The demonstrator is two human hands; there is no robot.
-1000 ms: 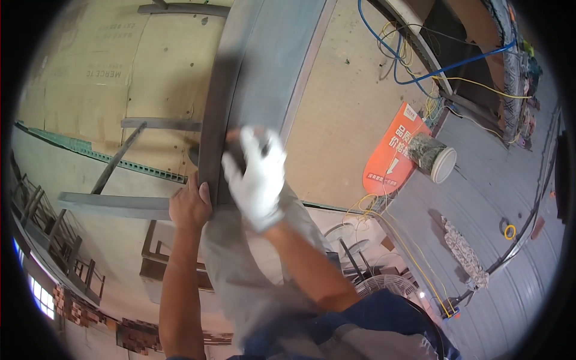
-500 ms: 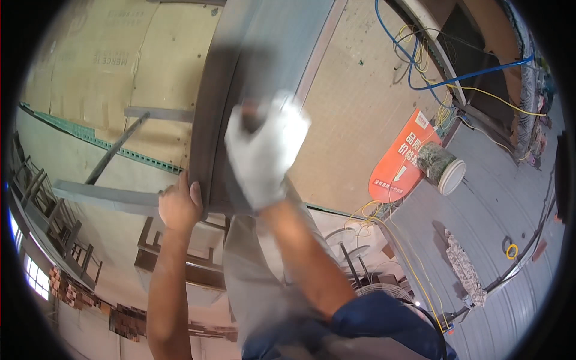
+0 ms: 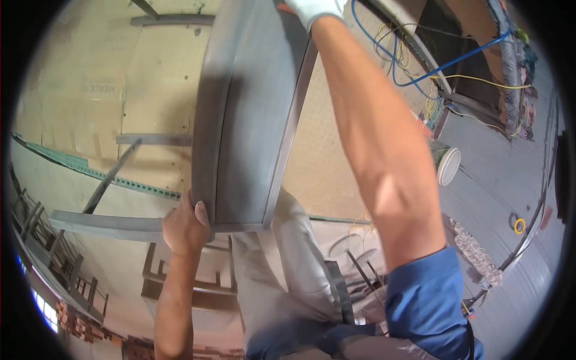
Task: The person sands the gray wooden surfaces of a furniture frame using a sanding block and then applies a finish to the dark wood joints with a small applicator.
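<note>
A grey wooden furniture piece (image 3: 255,120) with a raised rim and a recessed panel lies in front of me, legs pointing left. My left hand (image 3: 186,227), bare, is closed around its near left corner, thumb on top of the rim. At the far right of the panel, my right hand (image 3: 318,7) wears a white glove and is partly cut off by the picture's upper edge. Under the glove shows the edge of a small reddish-brown piece (image 3: 286,8), held against the panel; its kind cannot be made out.
Beneath the furniture piece is a cardboard-covered work surface (image 3: 156,108). On the right, blue hose (image 3: 462,67) and yellow cords hang near a white-rimmed bucket (image 3: 449,167) on the grey floor. A wooden stool-like frame (image 3: 186,282) stands below, with more frames at far left.
My gloved right hand has slid from the middle of the panel to its far right end, the arm stretching out. My left hand keeps its grip on the corner.
</note>
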